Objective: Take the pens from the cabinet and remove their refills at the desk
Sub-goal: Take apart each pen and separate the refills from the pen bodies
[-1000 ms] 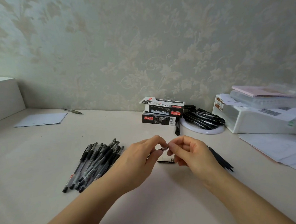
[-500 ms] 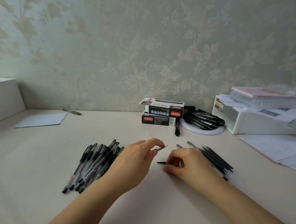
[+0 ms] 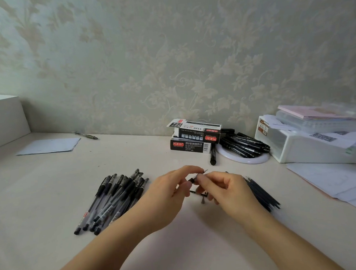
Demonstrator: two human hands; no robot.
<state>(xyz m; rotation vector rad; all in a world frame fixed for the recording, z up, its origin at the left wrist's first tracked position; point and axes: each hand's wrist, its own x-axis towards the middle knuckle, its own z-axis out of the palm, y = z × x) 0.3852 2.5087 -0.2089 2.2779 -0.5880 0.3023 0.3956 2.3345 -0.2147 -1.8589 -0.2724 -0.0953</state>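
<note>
**Both hands worked on 1 pen above the desk surface**

The left hand and right hand met over the pale surface, fingers curled, pinching a single pen between them; its metal tip pointed up and right. The two-handed hold probably let one hand steady the barrel while the other twisted or pulled a part free. A small dark piece lay just under the hands.

To the left lay a heap of pens, likely kept apart as one sorted group. To the right, partly behind the right hand, lay a bundle of thin dark refills.

Further back, 2 stacked pen boxes stood, contents hidden. A white round dish held more black pens.
</note>
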